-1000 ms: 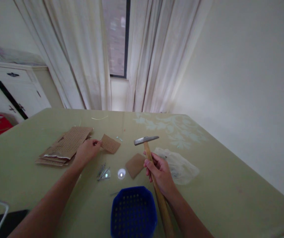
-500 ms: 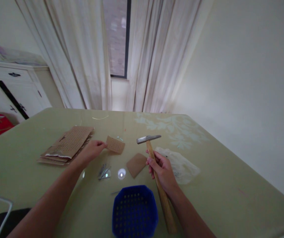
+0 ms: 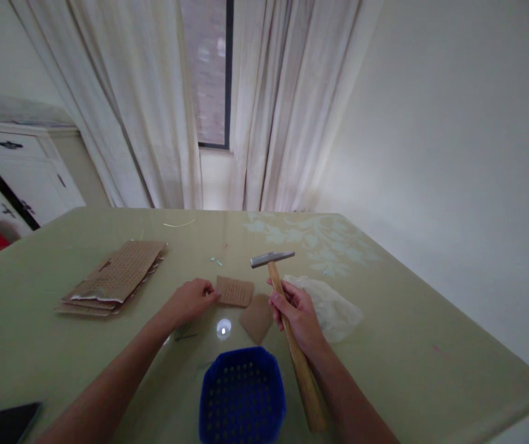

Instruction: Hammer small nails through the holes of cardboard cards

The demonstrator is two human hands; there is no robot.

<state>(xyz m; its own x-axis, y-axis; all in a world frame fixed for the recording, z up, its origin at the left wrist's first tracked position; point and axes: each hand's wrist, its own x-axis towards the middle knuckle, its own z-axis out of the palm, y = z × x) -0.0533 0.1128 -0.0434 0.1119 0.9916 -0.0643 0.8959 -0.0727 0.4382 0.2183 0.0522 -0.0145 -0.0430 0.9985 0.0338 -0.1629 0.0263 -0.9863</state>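
My left hand [image 3: 196, 300] pinches the left edge of a small cardboard piece [image 3: 235, 291] with rows of marks on it. That piece sits just behind a second, plain cardboard piece [image 3: 256, 319] on the table, and their edges seem to overlap. In my right hand [image 3: 296, 310] is a hammer [image 3: 302, 379] with a wooden handle, gripped partway up, its metal head raised and pointing away from me. A few nails [image 3: 185, 337] lie under my left wrist, partly hidden by it. Close in front of me stands a blue perforated plastic basket [image 3: 242, 394].
A stack of cardboard sheets [image 3: 119, 274] lies to the left on the glossy green table [image 3: 412, 345]. Beside my right hand is a crumpled clear plastic bag [image 3: 332, 308]. A dark flat object [image 3: 8, 422] with a pale cable is at the lower left. Curtains and a wall stand behind.
My left hand has brought the marked cardboard piece rightward and nearer, up to the plain piece. My right hand still holds the hammer in about the same pose. The view has shifted slightly.
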